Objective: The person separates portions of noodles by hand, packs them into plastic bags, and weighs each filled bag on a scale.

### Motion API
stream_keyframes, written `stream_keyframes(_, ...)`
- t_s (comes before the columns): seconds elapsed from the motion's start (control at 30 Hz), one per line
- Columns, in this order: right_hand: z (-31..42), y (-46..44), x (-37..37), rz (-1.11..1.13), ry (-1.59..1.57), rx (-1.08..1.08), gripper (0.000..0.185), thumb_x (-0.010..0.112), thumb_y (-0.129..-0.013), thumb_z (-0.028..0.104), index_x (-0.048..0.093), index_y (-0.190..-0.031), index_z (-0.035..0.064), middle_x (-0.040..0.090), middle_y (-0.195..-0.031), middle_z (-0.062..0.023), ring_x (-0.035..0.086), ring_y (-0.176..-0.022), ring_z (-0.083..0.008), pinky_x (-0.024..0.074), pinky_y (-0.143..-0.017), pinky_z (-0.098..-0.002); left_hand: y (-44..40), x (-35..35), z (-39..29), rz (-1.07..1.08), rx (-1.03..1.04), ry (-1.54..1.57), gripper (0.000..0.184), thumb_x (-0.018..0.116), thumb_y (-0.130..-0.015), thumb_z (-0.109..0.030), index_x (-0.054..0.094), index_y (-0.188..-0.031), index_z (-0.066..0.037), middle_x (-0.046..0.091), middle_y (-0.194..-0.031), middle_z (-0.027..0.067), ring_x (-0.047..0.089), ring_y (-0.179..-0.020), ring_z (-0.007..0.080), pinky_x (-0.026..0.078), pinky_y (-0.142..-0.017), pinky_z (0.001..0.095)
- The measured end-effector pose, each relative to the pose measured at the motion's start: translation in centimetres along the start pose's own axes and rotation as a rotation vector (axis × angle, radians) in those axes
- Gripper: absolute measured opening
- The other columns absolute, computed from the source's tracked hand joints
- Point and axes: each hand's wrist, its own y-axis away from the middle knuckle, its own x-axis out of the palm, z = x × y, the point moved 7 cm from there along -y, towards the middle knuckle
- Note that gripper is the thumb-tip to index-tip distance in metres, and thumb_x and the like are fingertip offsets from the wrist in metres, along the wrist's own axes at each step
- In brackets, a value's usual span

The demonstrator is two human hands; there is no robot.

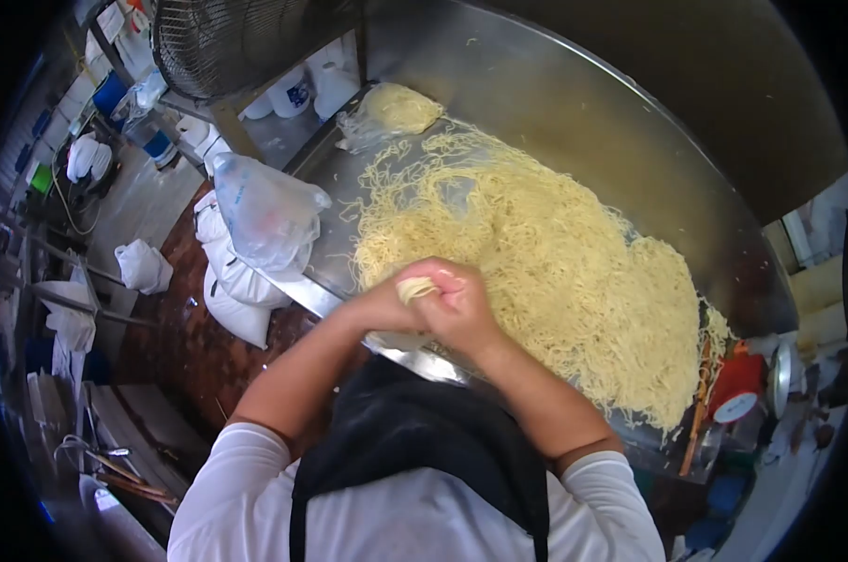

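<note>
Pale yellow strands show between two bare hands: a small bundle of noodles, held near the front edge of the table. To handle the bundle well, judging from where I stand:

1. Press evenly with both palms; too hard a squeeze could crush or tear soft strands.
2. Tuck loose ends inward so that the bundle stays compact.
3. Work over the table, not past its edge — a dropped strand then lands on metal.

Hand condition: the left hand and the right hand are together, both curled and clamped on the bundle. Part of it shows at the upper side of the grip. The fingers overlap; which hand bears more of the load, I cannot tell.

Surroundings, working outward: a broad heap of loose noodles spreads just beyond the hands and off to the right, over the metal table. Near the left edge hangs a clear plastic bag. At the far left corner of the heap rests a bag of noodles. A red container stands beyond the right end — beside a wooden stick. A fan rises at upper left.
</note>
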Motion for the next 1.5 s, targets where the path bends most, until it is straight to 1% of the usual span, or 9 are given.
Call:
stream_keyframes(0.23,-2.0,-0.2,-4.4,-0.247,0.54,-0.302,0.022,0.062,-0.074,0.012,0.063,-0.094,0.0034,0.064,-0.09,-0.0163,0.063,-0.084,-0.0319,0.0484,-0.08,-0.0393,-0.4,-1.1,1.5,-0.183,-0.45,0.073,0.024,0.058,-0.085,-0.01,0.063,-0.107,-0.003,0.066,-0.098,0.008,0.06,-0.092,0.0154,0.047,-0.083,0.0307)
stream_keyframes(0.5,-7.3,4.1,-7.7,0.072,0.741,0.247,0.034,0.067,-0.079,0.04,0.067,-0.082,0.0057,0.061,-0.066,-0.015,0.06,-0.062,-0.0336,0.0464,-0.058,-0.0426,2.3,-5.5,1.7,0.242,-0.599,-0.609,0.025,0.062,-0.083,-0.022,0.067,-0.1,-0.004,0.068,-0.095,0.0144,0.064,-0.082,0.0226,0.049,-0.074,0.0334)
stream_keyframes(0.73,-8.7,4.5,-4.5,-0.03,1.134,-0.202,0.04,0.065,-0.077,0.043,0.065,-0.093,0.0058,0.065,-0.082,-0.0175,0.062,-0.084,-0.0339,0.0331,-0.1,-0.05,4.8,-7.2,1.7,0.462,-0.884,-1.321,0.03,0.062,-0.075,-0.03,0.068,-0.1,-0.014,0.067,-0.093,0.0153,0.064,-0.089,0.0341,0.051,-0.075,0.045)
stream_keyframes(0.8,-9.8,4.3,-3.8,-0.042,1.225,-0.232,0.044,0.066,-0.075,0.043,0.063,-0.096,0.0052,0.066,-0.087,-0.0172,0.061,-0.09,-0.0335,0.0215,-0.108,-0.0528,4.5,-7.1,0.4,0.373,-0.689,-1.248,0.036,0.064,-0.075,-0.026,0.066,-0.109,-0.014,0.067,-0.093,0.0143,0.065,-0.085,0.0293,0.052,-0.074,0.0395)
stream_keyframes(0.9,-11.5,4.4,-4.2,0.273,1.156,0.183,0.04,0.063,-0.075,0.039,0.064,-0.093,0.003,0.066,-0.078,-0.0141,0.064,-0.079,-0.031,0.0377,-0.097,-0.049,3.9,-7.8,-2.5,0.213,-0.664,-0.843,0.046,0.067,-0.076,-0.02,0.06,-0.121,-0.012,0.066,-0.095,0.01,0.064,-0.083,0.0188,0.05,-0.075,0.0296)
stream_keyframes(1.03,-8.8,3.9,-6.5,0.1,0.622,0.324,0.019,0.062,-0.076,0.021,0.065,-0.08,0.0027,0.061,-0.066,-0.0103,0.06,-0.06,-0.0202,0.0469,-0.063,-0.0375,4.4,-7.3,-1.2,-0.031,-0.568,0.157,0.053,0.068,-0.079,-0.012,0.054,-0.129,-0.004,0.061,-0.103,0.0026,0.055,-0.09,0.0071,0.045,-0.08,0.0212)
stream_keyframes(1.13,-5.1,1.8,-4.3,-0.124,-0.038,0.235,0.008,0.059,-0.077,0.008,0.061,-0.075,0.0005,0.055,-0.061,-0.0071,0.049,-0.056,-0.01,0.0401,-0.052,-0.0268,1.7,-2.4,-0.1,-0.034,-0.31,0.066,0.044,0.063,-0.077,-0.005,0.058,-0.122,-0.004,0.059,-0.09,-0.0005,0.052,-0.082,0.0082,0.046,-0.072,0.025)
stream_keyframes(1.43,-3.3,0.1,-6.3,-0.414,0.314,-0.282,0.022,0.062,-0.082,0.021,0.06,-0.077,-0.0003,0.058,-0.07,-0.0152,0.059,-0.062,-0.0256,0.0448,-0.058,-0.037,-0.9,1.5,0.4,-0.039,-0.404,0.081,0.023,0.061,-0.091,-0.025,0.059,-0.098,-0.004,0.059,-0.084,0.0019,0.053,-0.076,0.0116,0.045,-0.066,0.0301)
stream_keyframes(1.5,-8.0,3.0,-7.1,-0.212,0.472,0.011,0.03,0.061,-0.084,0.032,0.061,-0.076,0.0028,0.058,-0.065,-0.0145,0.059,-0.06,-0.03,0.0443,-0.057,-0.0397,-0.7,0.3,0.7,0.009,-0.421,-0.121,0.033,0.055,-0.093,-0.035,0.061,-0.091,-0.002,0.056,-0.07,0.0056,0.052,-0.066,0.0156,0.044,-0.063,0.034)
